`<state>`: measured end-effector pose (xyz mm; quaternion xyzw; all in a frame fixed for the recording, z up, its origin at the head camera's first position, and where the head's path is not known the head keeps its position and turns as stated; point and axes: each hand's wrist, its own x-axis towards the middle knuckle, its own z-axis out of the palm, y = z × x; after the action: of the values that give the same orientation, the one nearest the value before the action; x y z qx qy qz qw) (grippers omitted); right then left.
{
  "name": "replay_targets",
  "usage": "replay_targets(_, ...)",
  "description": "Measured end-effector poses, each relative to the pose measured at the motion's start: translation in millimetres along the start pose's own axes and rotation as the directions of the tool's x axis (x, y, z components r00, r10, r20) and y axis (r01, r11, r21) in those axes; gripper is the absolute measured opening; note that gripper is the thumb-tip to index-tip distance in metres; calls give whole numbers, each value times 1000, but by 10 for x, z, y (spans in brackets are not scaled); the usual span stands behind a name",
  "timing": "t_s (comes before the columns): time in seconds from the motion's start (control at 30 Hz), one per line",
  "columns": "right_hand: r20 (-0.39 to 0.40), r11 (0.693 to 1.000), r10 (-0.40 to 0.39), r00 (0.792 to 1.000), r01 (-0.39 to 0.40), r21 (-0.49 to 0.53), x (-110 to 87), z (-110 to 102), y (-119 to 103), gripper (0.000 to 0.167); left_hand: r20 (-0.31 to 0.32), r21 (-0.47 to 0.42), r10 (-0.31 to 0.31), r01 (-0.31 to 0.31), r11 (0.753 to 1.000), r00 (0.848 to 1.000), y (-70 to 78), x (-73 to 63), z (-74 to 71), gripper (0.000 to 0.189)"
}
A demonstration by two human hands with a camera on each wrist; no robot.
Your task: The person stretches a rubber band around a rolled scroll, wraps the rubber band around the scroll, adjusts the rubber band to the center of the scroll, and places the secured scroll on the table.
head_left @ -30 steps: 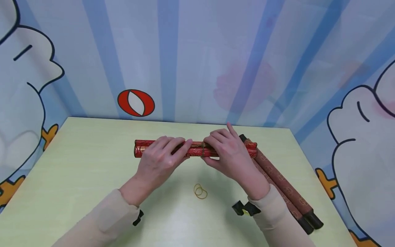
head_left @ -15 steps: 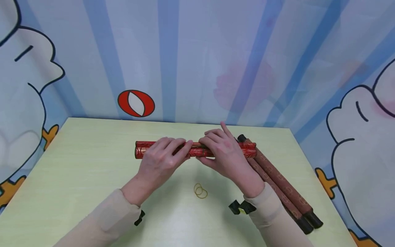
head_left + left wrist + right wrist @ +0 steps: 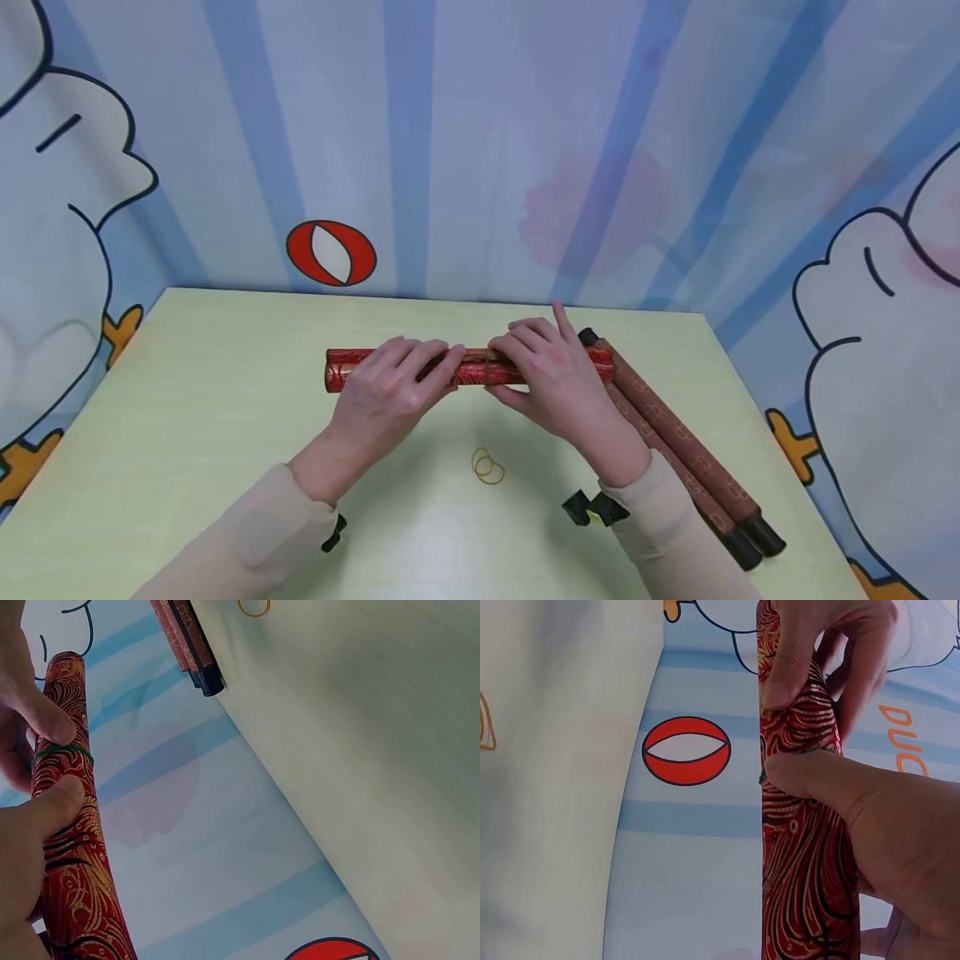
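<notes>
Both hands hold a red roll with gold swirls (image 3: pixel 472 372) level above the table, and it looks like a double roll in the head view. My left hand (image 3: pixel 390 392) grips its left half, fingers over the top and thumb (image 3: pixel 64 802) along the near side. Toward the right end, my right hand (image 3: pixel 558 383) grips it with the little finger raised. A thin green band (image 3: pixel 66 749) circles the roll around its middle. In the right wrist view the right thumb (image 3: pixel 810 774) presses on the roll right at this band.
Two brown patterned rolls with black ends (image 3: pixel 690 450) lie slanted on the right of the table (image 3: pixel 225 400). Several thin yellow rubber bands (image 3: pixel 487 467) lie in front of the hands. A printed cloth backdrop (image 3: pixel 480 167) rises behind the table's far edge.
My right hand shifts a little left along the roll, then back right. The roll sits slightly lower in the head view than before. My left hand keeps its grip.
</notes>
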<state>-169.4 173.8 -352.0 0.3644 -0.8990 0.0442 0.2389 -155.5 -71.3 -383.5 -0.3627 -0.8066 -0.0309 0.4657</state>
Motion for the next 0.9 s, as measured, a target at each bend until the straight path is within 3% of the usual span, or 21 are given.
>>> replay_targets(0.2,-94,996,-67,993,71,47,26,62,8,42,-15,-13,-10,10,1000,1000,9,12,10,47)
replay_targets(0.37,-126,994,-75,989,84,67,61,67,-18,42,-13,-10,-23,22,1000,1000,14,27,-7,43)
replay_targets(0.5,-111,994,-75,991,83,68,93,75,-57,44,-27,-34,-22,21,999,999,27,28,9,46)
replay_targets(0.67,-51,997,-42,998,45,58,36,52,-50,47,0,-43,-19,19,999,1000,33,22,6,49)
replay_targets(0.9,-54,992,-2,999,8,126,-7,39,-25,42,13,-49,-25,26,998,1000,18,54,-12,49)
